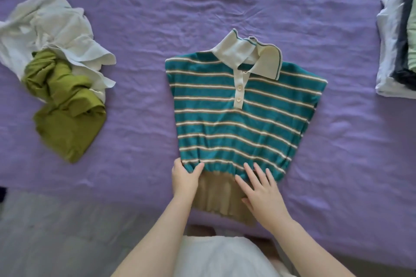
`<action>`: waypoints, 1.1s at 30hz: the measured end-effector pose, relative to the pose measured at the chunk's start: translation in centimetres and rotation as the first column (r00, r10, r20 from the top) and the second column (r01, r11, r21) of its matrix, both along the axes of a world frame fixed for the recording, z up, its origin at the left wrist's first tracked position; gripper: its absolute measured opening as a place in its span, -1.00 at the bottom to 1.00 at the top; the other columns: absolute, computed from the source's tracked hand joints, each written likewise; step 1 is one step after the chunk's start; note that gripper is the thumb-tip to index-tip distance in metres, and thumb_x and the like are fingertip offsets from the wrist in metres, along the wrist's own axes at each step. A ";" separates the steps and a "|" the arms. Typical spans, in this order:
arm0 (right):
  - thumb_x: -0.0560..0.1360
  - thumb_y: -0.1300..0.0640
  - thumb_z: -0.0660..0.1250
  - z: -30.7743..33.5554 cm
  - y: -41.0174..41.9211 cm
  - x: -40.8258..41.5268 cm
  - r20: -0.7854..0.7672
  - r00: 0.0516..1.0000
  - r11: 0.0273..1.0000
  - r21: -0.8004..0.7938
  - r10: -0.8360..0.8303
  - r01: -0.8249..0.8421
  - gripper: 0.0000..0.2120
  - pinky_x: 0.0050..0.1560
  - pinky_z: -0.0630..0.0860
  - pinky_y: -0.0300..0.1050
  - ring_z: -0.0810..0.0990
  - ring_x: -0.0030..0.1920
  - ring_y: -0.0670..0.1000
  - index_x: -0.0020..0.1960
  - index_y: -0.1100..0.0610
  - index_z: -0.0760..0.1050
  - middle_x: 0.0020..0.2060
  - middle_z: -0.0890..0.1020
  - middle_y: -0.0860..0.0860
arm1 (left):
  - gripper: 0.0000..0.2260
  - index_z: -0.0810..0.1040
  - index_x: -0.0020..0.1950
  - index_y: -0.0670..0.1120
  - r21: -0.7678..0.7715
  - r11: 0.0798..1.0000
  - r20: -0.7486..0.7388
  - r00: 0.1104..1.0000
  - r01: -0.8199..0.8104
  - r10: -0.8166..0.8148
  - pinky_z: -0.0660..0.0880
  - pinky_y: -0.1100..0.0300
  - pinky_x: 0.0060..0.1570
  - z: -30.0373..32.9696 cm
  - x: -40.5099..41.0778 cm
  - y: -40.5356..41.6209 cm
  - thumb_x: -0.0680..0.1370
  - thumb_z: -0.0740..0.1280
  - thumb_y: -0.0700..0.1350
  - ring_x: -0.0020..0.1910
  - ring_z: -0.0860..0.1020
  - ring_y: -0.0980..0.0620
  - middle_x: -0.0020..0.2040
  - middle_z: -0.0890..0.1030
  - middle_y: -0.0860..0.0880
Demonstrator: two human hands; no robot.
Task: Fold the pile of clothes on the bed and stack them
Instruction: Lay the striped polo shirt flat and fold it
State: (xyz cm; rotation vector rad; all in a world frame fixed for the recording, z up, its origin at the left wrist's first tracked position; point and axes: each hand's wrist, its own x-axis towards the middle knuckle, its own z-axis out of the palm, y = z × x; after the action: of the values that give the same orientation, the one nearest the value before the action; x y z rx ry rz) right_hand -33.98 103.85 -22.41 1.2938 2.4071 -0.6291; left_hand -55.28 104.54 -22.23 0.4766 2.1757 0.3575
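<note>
Our left hand (185, 177) grips the near left corner of the polo (236, 114), thumb on top of the cloth and fingers curled under its edge. Our right hand (262, 189) lies flat, fingers spread and straight, pressing the tan hem band (216, 195) at the near right.

The polo is teal with thin white stripes. It lies face up on the bed (225, 2), directly ahead of both hands. Its sides look already tucked under. Its long axis runs straight away from us, with the hem nearest and the cream collar (249, 54) farthest. Both hands are about equally close to the hem, so the likely next fold is to carry the hem up toward the collar.

To the far left sits the unfolded pile (56, 69), white and olive-green cloth, well apart from the polo. At the far right edge is the folded stack (396, 51), partly out of view.
</note>
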 end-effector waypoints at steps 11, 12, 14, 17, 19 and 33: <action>0.57 0.00 0.21 0.5 0.1 1.0 0.086 0.996 0.992 -0.127 -0.002 0.013 -0.48 0.23 0.28 0.03 0.29 0.36 0.12 0.48 -0.18 0.14 0.50 0.17 0.04 | -0.68 0.35 0.07 -0.09 -0.241 0.956 -0.219 0.950 0.170 -0.224 0.37 0.09 -0.13 2.0 -1.2 -4.2 0.50 0.40 0.03 0.06 0.53 -0.15 0.02 0.55 -0.07; 0.58 -0.02 0.18 0.5 0.3 0.8 0.086 0.996 0.993 -0.119 -0.017 0.027 -0.50 0.23 0.29 0.02 0.29 0.36 0.11 0.48 -0.17 0.14 0.50 0.17 0.04 | -0.61 0.33 0.20 -0.06 -0.304 0.920 -0.289 0.896 0.247 -0.336 0.39 0.07 -0.05 2.2 -1.2 -4.1 0.49 0.40 0.04 0.14 0.50 -0.12 0.13 0.52 -0.06; 0.57 -0.02 0.17 0.8 1.4 -0.2 0.070 0.995 0.993 -0.086 -0.076 0.082 -0.51 0.27 0.29 0.06 0.27 0.39 0.14 0.48 -0.12 0.17 0.50 0.18 0.07 | -0.40 0.16 0.46 0.02 -0.356 0.817 -0.401 0.715 0.454 -0.572 0.32 0.06 0.23 2.1 -0.8 -3.3 0.51 0.37 0.03 0.35 0.34 -0.08 0.36 0.34 -0.07; 0.59 -0.04 0.15 0.9 4.0 -2.1 0.068 0.994 0.996 -0.019 -0.084 0.086 -0.48 0.44 0.06 0.18 0.03 0.52 0.19 0.52 -0.08 0.10 0.54 0.04 0.10 | -0.38 -0.03 0.56 0.05 -0.300 0.551 -0.407 0.418 0.778 -0.812 0.01 -0.02 0.47 1.4 0.0 -0.7 0.59 0.23 -0.05 0.53 0.00 -0.11 0.55 0.01 -0.09; 0.61 -0.09 0.07 0.6 6.2 -2.8 0.105 0.990 0.995 -0.019 -0.097 0.100 -0.47 0.46 -0.10 0.22 -0.12 0.53 0.17 0.53 -0.10 0.00 0.55 -0.06 0.08 | -0.42 -0.02 0.56 0.04 -0.260 0.358 -0.348 0.258 0.897 -0.901 -0.09 -0.10 0.48 0.7 0.6 1.8 0.61 0.18 -0.08 0.54 -0.11 -0.14 0.58 -0.09 -0.09; 0.56 0.09 0.23 1.9 22.8 -4.2 -0.142 0.845 0.837 0.123 -0.516 0.533 -0.59 0.32 0.30 0.02 0.33 0.38 0.09 0.39 0.12 0.36 0.36 0.41 0.07 | -0.58 0.28 0.46 -0.07 0.194 0.667 -0.148 0.693 0.720 -0.705 0.40 0.07 0.17 1.3 1.8 23.4 0.61 0.22 -0.04 0.27 0.42 -0.07 0.40 0.33 -0.08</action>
State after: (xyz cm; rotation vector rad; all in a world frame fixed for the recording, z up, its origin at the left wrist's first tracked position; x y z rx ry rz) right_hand -38.22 126.65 -20.55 2.0744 2.2057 -0.6648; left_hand -53.48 127.93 -20.92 1.4431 1.8138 0.1559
